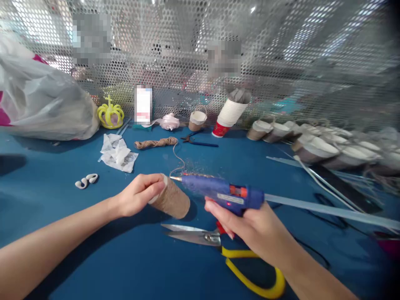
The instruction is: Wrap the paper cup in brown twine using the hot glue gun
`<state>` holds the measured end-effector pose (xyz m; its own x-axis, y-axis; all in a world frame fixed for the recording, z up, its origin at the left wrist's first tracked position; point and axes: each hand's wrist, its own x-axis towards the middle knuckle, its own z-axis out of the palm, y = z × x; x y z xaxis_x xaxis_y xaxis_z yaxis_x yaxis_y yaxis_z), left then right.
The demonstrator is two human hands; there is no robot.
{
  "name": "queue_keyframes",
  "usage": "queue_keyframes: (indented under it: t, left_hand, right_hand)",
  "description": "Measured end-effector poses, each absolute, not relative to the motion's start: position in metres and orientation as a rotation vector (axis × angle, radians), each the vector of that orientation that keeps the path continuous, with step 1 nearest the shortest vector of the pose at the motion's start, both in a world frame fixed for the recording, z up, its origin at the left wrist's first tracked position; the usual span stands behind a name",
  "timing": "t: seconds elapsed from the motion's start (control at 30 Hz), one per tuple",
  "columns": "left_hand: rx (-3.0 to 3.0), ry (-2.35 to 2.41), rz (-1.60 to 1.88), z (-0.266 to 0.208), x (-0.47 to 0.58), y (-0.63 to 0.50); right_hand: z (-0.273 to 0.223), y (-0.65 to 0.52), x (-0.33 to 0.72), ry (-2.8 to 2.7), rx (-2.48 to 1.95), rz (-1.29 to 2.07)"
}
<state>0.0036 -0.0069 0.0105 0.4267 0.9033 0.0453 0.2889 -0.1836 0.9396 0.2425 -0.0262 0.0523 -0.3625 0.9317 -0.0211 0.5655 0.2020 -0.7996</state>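
My left hand [140, 193] grips a twine-wrapped paper cup [171, 200] near its rim, the cup tilted on its side. In my right hand [246, 225] is a blue hot glue gun [215, 191], its metal nozzle at the cup's rim. A long translucent glue stick [318, 210] sticks out of the gun's back. Strung from the cup, a thin strand leads to a bundle of brown twine [156, 143] behind it. Yellow-handled scissors [200, 236] lie with parted blades beneath my right hand, which partly hides them.
Several twine-covered cups [328, 148] crowd the right side. Pliers [200, 141], a stack of paper cups [229, 114], a phone [143, 105] and a yellow crown [110, 113] line the back, before a perforated metal screen [178, 50]. White earbuds [86, 180] and crumpled tissue [118, 153] lie left.
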Motion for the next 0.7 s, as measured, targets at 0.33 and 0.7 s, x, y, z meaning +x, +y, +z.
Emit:
queue_keyframes:
  t: [0.33, 0.7]
  left_hand:
    - [1.511, 1.010, 0.777, 0.009, 0.004, -0.009]
    - [1.441, 0.998, 0.778, 0.012, 0.008, -0.008]
  right_hand:
    - [0.043, -0.043, 0.243, -2.188, -1.411, 0.547]
    - [0.044, -0.045, 0.242, -2.245, -1.345, 0.738]
